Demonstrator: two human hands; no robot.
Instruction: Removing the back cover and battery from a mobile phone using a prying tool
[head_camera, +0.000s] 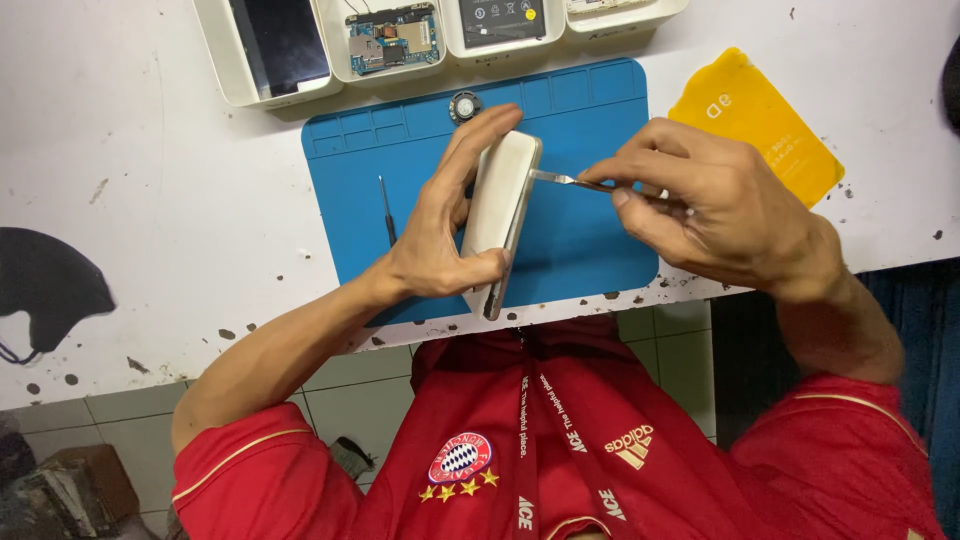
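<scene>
Over the blue mat (590, 240), the left hand (440, 235) is gripping a white phone (500, 215) on its edge, fingers wrapped around it. At three o'clock from it, the right hand (715, 205) is pinching a thin metal pry tool (565, 180), its tip touching the phone's side.

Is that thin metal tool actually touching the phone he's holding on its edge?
Touching. The head view shows the flat tip of the metal tool, held in the right hand, meeting the upper edge of the white phone, which the left hand grips.
</scene>
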